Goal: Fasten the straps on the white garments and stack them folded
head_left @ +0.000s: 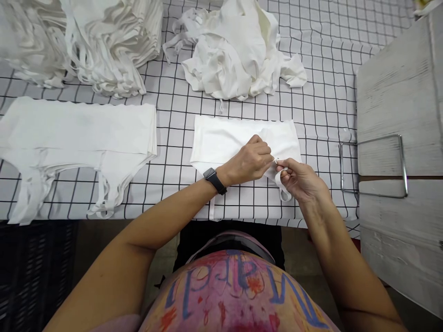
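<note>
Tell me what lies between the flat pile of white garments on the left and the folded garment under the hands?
Nothing but bare checked tablecloth: in the head view a strip of it separates the flat pile from the folded white garment.

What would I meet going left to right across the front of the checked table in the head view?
Flat stack of white cloth garments → black wristwatch → left hand → right hand pinching a thin white strap → pale grey wooden board.
</note>
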Demonstrator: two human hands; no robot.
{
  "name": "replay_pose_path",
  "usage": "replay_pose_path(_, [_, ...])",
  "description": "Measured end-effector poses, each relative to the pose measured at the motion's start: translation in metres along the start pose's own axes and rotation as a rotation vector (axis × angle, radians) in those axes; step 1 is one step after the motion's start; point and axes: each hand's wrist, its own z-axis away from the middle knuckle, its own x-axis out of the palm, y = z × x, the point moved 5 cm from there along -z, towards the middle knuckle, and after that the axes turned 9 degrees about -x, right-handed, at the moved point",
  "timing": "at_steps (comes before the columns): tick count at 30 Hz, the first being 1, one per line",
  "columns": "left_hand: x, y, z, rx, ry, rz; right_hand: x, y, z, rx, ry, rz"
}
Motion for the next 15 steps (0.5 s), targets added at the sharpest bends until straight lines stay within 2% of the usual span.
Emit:
replay_pose_path(4, [0.000, 0.003, 0.001, 0.026, 0.023, -0.030, 0.001, 0.007, 0.004, 0.083, 0.064, -0.109])
replay_pose_path(9, [0.002, 0.008, 0.002, 0.056, -0.008, -0.044, 0.000, 0.008, 0.006, 0.003, 0.105, -0.151])
replay_pose_path(15, [0.003, 0.005, 0.002, 0.021, 0.018, -0.112, 0.003, 0.010, 0.018, -0.066, 0.036, -0.138])
